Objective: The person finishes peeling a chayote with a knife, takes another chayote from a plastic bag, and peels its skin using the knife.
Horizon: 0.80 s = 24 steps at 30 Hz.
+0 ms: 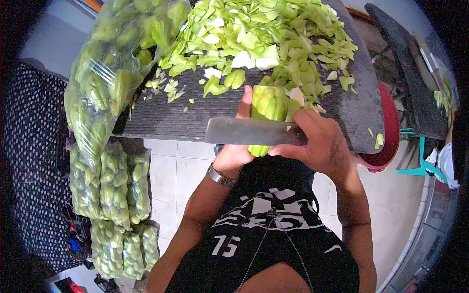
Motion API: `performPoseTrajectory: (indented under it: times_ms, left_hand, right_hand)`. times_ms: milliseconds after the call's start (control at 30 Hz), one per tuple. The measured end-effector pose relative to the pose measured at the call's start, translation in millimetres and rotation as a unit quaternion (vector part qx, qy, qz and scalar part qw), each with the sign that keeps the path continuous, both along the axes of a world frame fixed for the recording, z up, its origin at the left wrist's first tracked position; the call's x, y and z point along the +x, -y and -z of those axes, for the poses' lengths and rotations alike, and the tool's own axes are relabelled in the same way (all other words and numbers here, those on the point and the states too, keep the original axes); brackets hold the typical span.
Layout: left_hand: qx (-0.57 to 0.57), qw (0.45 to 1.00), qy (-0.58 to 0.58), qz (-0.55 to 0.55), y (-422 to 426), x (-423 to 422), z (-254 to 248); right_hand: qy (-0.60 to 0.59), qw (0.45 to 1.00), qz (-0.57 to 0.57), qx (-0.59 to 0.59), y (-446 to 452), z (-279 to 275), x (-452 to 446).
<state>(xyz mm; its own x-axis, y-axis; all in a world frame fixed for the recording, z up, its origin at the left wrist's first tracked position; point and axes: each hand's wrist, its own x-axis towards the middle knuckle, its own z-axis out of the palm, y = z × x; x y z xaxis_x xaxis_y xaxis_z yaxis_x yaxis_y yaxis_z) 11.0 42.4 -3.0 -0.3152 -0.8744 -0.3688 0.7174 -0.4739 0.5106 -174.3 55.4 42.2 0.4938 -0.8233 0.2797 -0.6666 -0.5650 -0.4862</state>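
Observation:
A pale green chayote is held at the near edge of the dark ridged table. My left hand is closed round its left side, with the thumb pointing up along it. Across the chayote lies the wide blade of a cleaver, which hides part of it. My right hand grips the cleaver at its right end, and its handle is hidden in the fist. Just beyond the chayote spreads a large heap of green peelings, with whitish pieces among them.
A big clear bag of whole chayotes hangs over the table's left edge. Several packed bags of chayotes stand on the floor below it. To the right are a red tub, a teal stool and another dark table.

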Motion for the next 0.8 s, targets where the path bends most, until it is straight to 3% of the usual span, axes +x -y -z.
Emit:
performPoseTrajectory:
  times_ms: [200, 267, 367, 500, 567, 600, 667, 767, 800]
  left_hand:
    - [-0.074, 0.975, -0.153, 0.141, 4.0, 19.0, 29.4]
    - [-0.083, 0.976, -0.137, 0.145, 3.7, 21.7, 33.0]
    - [-0.027, 0.992, 0.061, 0.109, -4.7, 20.2, 9.3]
    - [-0.027, 0.991, 0.016, 0.127, -2.4, 24.0, 15.3]
    - [-0.058, 0.988, -0.015, 0.145, -1.6, 31.5, 17.3]
    - [-0.016, 0.99, -0.014, 0.141, -8.7, 31.9, 7.7]
    - [-0.062, 0.984, -0.033, 0.164, -11.4, 34.4, 5.8]
    - [-0.095, 0.993, 0.015, 0.07, -2.6, 26.3, 5.7]
    - [-0.128, 0.988, -0.044, 0.075, 3.2, 29.4, 8.4]
  right_hand:
    - [0.005, 1.0, -0.015, -0.013, 12.8, -0.3, -9.4]
    - [0.034, 0.999, -0.021, 0.009, 20.3, 1.5, -15.7]
    - [0.025, 0.998, -0.046, 0.037, 32.2, 8.2, -26.7]
    - [0.001, 0.996, -0.045, 0.073, 41.4, 7.9, -32.3]
    - [0.046, 0.995, 0.037, 0.084, 57.8, 25.9, -47.3]
    - [0.069, 0.991, 0.077, 0.087, 67.0, 32.7, -58.0]
    - [0.006, 0.981, 0.144, 0.13, 78.8, 35.5, -80.2]
    - [-0.062, 0.962, 0.198, 0.176, 76.5, 24.6, -78.9]
    - [-0.076, 0.956, 0.215, 0.184, 72.8, 20.1, -75.8]
